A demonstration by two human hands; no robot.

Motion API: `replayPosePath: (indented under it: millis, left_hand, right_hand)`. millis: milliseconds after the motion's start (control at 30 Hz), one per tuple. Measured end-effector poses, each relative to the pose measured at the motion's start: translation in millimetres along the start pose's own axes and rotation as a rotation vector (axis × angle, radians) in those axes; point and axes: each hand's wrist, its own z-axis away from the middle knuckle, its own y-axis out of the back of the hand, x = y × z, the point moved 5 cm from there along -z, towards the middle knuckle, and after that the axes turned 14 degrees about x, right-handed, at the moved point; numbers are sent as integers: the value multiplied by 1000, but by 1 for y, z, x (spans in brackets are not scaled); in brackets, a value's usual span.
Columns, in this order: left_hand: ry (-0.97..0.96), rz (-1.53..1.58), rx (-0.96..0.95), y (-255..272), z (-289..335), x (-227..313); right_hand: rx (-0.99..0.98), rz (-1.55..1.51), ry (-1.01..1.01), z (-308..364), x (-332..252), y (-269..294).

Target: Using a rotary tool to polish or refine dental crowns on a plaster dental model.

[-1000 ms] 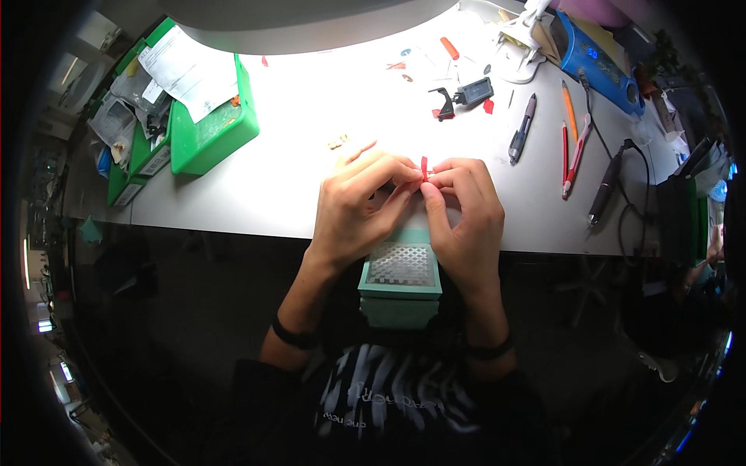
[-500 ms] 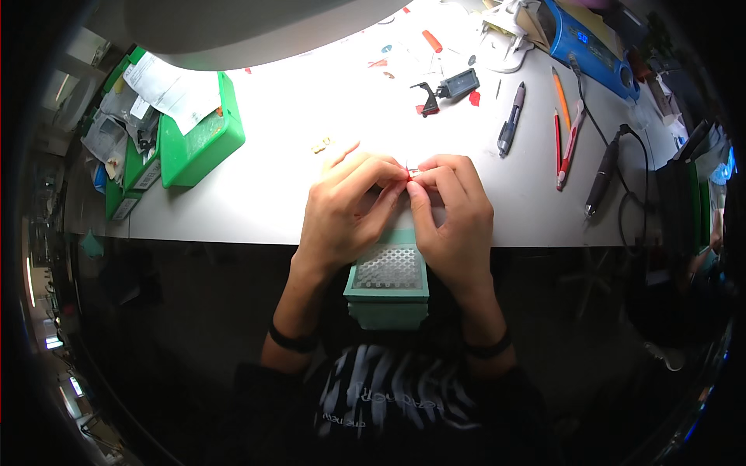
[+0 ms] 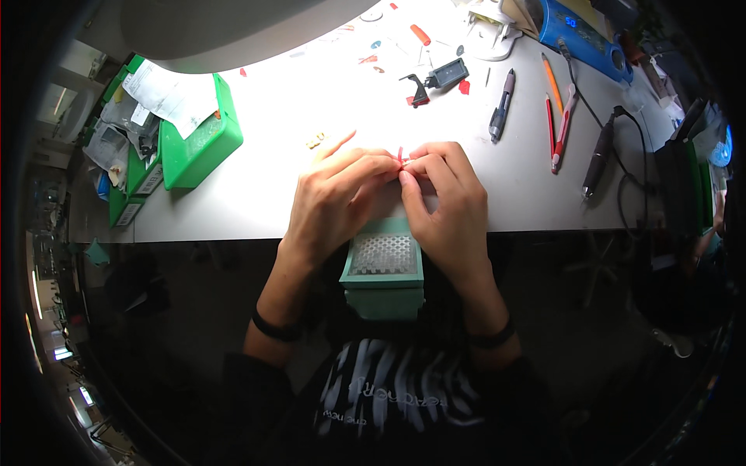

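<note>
Above the front edge of the white table, both my hands meet at the fingertips over a tiny red piece [image 3: 401, 154]. The piece sticks up between the fingers as a thin upright sliver; its lower part is hidden. My left hand [image 3: 332, 190] is closed in a pinch at its left side, with one finger raised away. From the other side, my right hand [image 3: 449, 190] pinches with thumb and fingers, also closed. Something small and pale shows beside the red piece, too small to name. Below the hands, a mint-green box [image 3: 350, 278] with a perforated panel projects from the table edge.
Green bins [image 3: 203, 159] with papers and bags stand at left. A small gold piece [image 3: 315, 140] lies near my left hand. Farther right are a dark clip-like part [image 3: 447, 74], a pen [image 3: 503, 107], pencils and a corded handpiece [image 3: 600, 159] by a blue unit [image 3: 583, 39]. A lamp [image 3: 241, 35] overhangs.
The view has shifted slightly. The red piece now stands more upright above my fingertips, and my hands have shifted a little while still meeting around it.
</note>
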Motion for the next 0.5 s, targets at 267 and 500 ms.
replayPosePath:
  millis: [267,500]
  left_hand:
    - [193,110,17,-2,2,-2]
    - [208,138,80,0,-1,-2]
  right_hand:
    - [12,-2,17,0,-5,4]
    - [5,-6,-9,-3,-5,2]
